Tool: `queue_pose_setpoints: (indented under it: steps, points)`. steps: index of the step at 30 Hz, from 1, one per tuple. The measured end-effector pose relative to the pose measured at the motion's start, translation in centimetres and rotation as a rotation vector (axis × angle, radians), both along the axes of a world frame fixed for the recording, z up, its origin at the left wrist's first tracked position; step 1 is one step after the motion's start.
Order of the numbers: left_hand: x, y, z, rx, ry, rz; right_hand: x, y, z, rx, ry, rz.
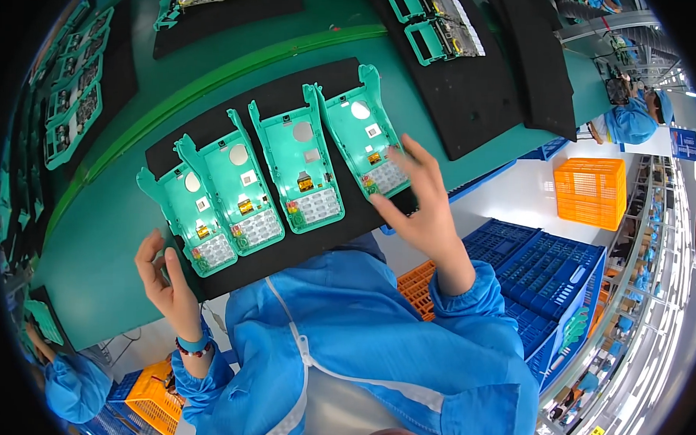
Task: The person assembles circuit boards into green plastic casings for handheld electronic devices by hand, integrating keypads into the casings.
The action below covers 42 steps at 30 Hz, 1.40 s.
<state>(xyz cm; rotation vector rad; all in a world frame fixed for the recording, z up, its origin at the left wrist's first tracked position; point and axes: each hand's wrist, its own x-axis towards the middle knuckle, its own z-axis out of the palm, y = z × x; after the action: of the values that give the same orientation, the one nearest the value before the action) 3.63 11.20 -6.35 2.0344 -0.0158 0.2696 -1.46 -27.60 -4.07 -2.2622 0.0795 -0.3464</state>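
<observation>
Several green plastic device housings lie side by side on a black foam mat (270, 262), each with a keypad at its near end and a round pale disc inside. My right hand (423, 209) is at the rightmost housing (364, 130), thumb and fingers spread about its near right corner; whether they touch it I cannot tell. At the mat's left edge is my left hand (168, 284), its fingers apart and loosely bent, just left of the leftmost housing (188, 219). Neither hand holds anything that I can see. Between these stand two more housings, the nearer to the right one (300, 166) slightly tilted.
A raised green strip (215, 76) crosses the bench behind the mat. Beyond lie more mats with green frames and circuit boards (447, 25). Blue crates (546, 263) and an orange crate (590, 193) stand at right. Other people (631, 120) work nearby.
</observation>
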Motion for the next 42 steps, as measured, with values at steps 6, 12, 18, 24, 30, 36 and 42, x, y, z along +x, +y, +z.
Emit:
queue_pose_setpoints:
  steps: [6,12,18,24,30,36,42]
  points:
    - [-0.3,-0.7,-0.6,0.097,0.011,-0.063,-0.9,0.7,-1.1,-0.393,-0.096,0.02]
    - [-0.3,-0.4,-1.2,0.241,-0.079,-0.077,-1.5,1.3,-0.6,-0.582,0.038,0.036]
    - [-0.5,-0.8,-0.6,0.168,-0.039,-0.072,-2.1,0.2,0.0,-0.482,-0.022,0.089]
    - [-0.2,-2.1,-0.1,0.293,-0.087,-0.091,-0.5,-0.3,0.1,-0.061,-0.029,-0.008]
    - [-0.9,-2.7,0.0,0.335,-0.077,-0.043,0.9,2.3,-1.2,0.019,-0.088,0.049]
    - [-2.0,-0.3,-1.2,0.327,-0.046,-0.009,3.9,-1.9,-1.3,0.695,-0.084,-0.048]
    - [-1.5,-1.4,-1.5,0.464,-0.118,-0.051,13.8,-16.2,-1.8,1.758,0.058,-0.244]
